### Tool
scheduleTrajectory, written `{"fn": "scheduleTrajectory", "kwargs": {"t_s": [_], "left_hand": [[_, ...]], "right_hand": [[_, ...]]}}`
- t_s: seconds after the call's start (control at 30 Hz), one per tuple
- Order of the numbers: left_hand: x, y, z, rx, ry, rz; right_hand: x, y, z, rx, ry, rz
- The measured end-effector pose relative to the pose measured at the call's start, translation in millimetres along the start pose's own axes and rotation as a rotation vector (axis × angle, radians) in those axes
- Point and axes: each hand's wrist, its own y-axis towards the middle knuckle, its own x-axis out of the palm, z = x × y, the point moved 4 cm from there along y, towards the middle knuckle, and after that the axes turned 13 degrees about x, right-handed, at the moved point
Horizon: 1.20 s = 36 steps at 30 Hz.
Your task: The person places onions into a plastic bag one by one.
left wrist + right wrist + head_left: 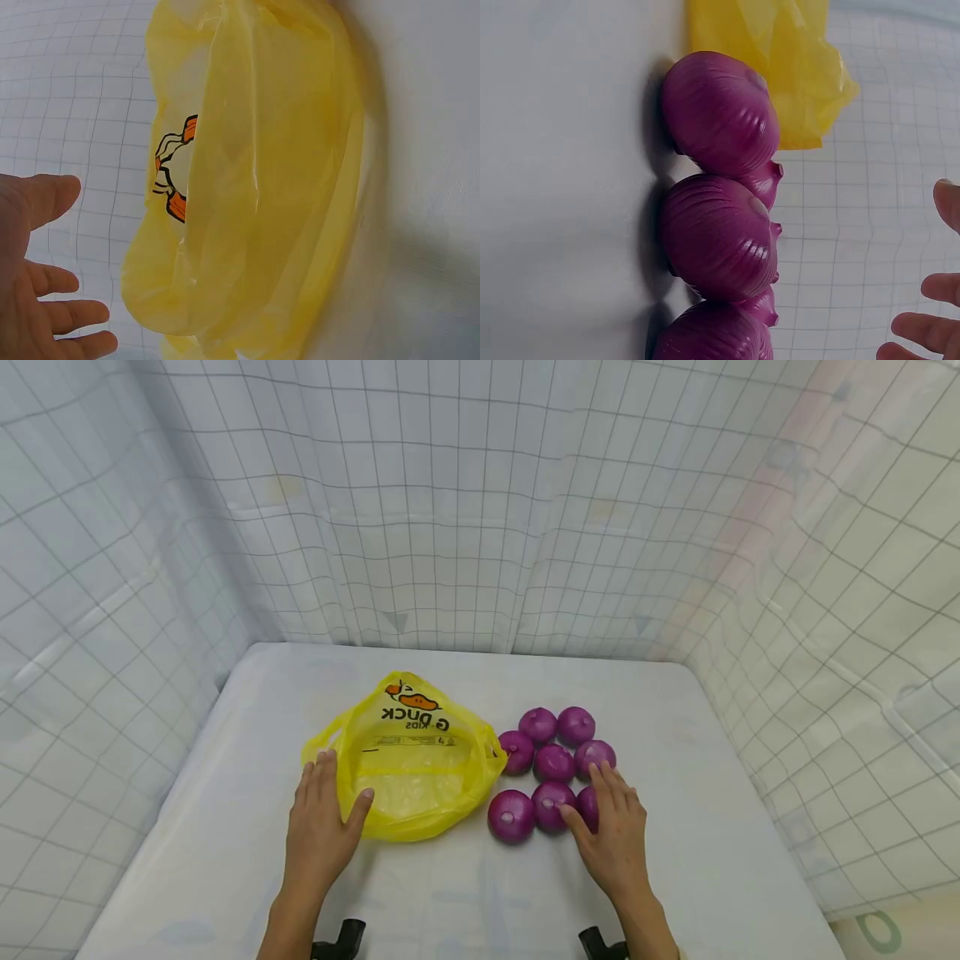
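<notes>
A yellow plastic bag [416,777] with a printed duck logo lies on the white table, its mouth spread toward the near side. My left hand [322,818] hovers at the bag's left edge, fingers straight and thumb apart; in the left wrist view the fingers [75,315] hold nothing. Right of the bag sits a cluster of several red onions [553,763]. Over the right side of that cluster is my right hand [617,835], partly hiding the rightmost near onion [587,806]. Its fingers [922,330] are spread and stand apart from the onions in the right wrist view.
White sheets with a grid pattern [450,527] hang behind the table and along both sides. The white table [712,860] extends to the right of the onions. Black wrist mounts [341,939] show at the bottom of the head view.
</notes>
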Motion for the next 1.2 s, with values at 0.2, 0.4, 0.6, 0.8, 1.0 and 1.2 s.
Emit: {"fn": "scheduleTrajectory", "kwargs": {"t_s": [0.2, 0.4, 0.6, 0.8, 1.0, 1.2], "left_hand": [[1.1, -1.9, -3.9, -0.069, -0.031, -0.009], [3.2, -4.6, -8.9, -0.133, -0.072, -0.033], [5.3, -6.4, -14.4, -0.210, -0.117, -0.059], [7.3, -8.3, -18.8, -0.241, -0.163, -0.063], [10.1, -10.8, -25.9, -0.282, -0.207, -0.073], [12.6, -11.6, -29.6, -0.291, -0.213, -0.037]], "right_hand": [[-1, -2.1, 3, -0.005, 0.018, 0.031], [-1, -4.0, 6, 0.013, 0.025, 0.044], [-2, -4.8, 12, 0.050, 0.040, 0.049], [-1, -6.6, 19, 0.098, 0.045, 0.025], [0, -9.0, 24, 0.127, 0.046, 0.001], [3, -8.2, 29, 0.130, 0.040, 0.010]]}}
